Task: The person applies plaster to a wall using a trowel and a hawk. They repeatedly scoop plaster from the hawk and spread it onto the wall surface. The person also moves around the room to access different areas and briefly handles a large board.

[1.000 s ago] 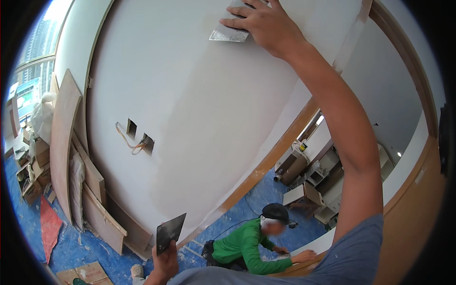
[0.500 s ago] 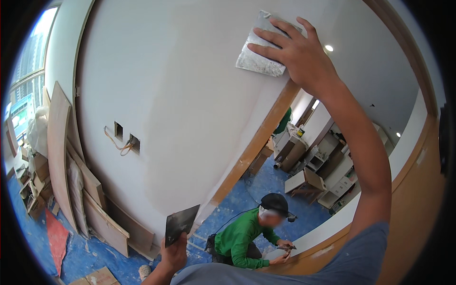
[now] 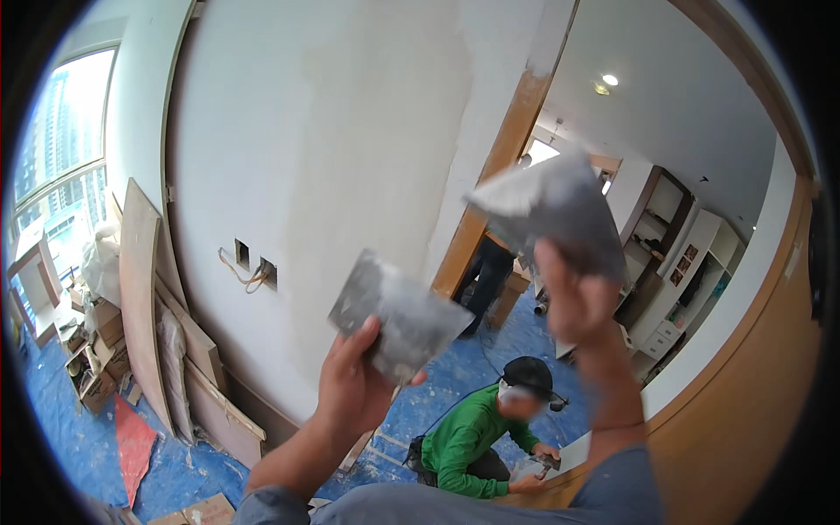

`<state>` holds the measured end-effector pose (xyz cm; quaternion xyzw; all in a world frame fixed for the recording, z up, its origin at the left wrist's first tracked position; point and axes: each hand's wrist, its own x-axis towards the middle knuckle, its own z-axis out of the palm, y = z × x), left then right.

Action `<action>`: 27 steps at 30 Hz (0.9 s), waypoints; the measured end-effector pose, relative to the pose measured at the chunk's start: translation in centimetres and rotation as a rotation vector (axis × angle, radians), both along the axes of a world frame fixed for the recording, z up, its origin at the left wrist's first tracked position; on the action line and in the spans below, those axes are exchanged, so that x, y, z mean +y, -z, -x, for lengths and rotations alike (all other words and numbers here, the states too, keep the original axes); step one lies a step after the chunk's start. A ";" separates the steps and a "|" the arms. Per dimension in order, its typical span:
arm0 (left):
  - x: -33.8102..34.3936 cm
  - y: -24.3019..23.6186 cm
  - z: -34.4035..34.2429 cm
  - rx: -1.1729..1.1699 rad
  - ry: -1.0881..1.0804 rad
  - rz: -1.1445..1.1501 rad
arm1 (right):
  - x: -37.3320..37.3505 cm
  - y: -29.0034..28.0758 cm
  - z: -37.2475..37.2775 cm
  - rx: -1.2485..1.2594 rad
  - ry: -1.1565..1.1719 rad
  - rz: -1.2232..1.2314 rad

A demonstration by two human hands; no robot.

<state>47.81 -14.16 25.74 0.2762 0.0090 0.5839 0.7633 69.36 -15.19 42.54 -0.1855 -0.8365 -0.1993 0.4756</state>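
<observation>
My left hand [image 3: 354,385] grips a flat metal putty knife [image 3: 398,319], its blade smeared grey and white, thumb on the face and fingers behind. Right of it and higher, my right hand [image 3: 577,297] is closed round a second broad putty knife [image 3: 560,206], blurred by motion, with whitish paste along its far left edge. The two blades are apart, and neither visibly touches the wall. Ahead stands the pale wall [image 3: 359,166], with a broad greyish patch of skim coat.
Wires stick out of two box holes [image 3: 258,271] in the wall. Wooden boards [image 3: 140,306] lean at the left. A wooden door frame [image 3: 503,162] edges the wall. A co-worker in green [image 3: 468,446] crouches below; another person's dark trousers [image 3: 486,280] show beyond. Blue sheeting [image 3: 201,477] covers the floor.
My right hand has come down off the upper wall with its putty knife. My left hand has risen and moved right with its own. The view has shifted slightly.
</observation>
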 end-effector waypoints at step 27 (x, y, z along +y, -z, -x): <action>7.0 1.3 9.6 0.947 -1.214 -1.091 | 1.8 -9.1 6.0 -0.020 0.108 0.290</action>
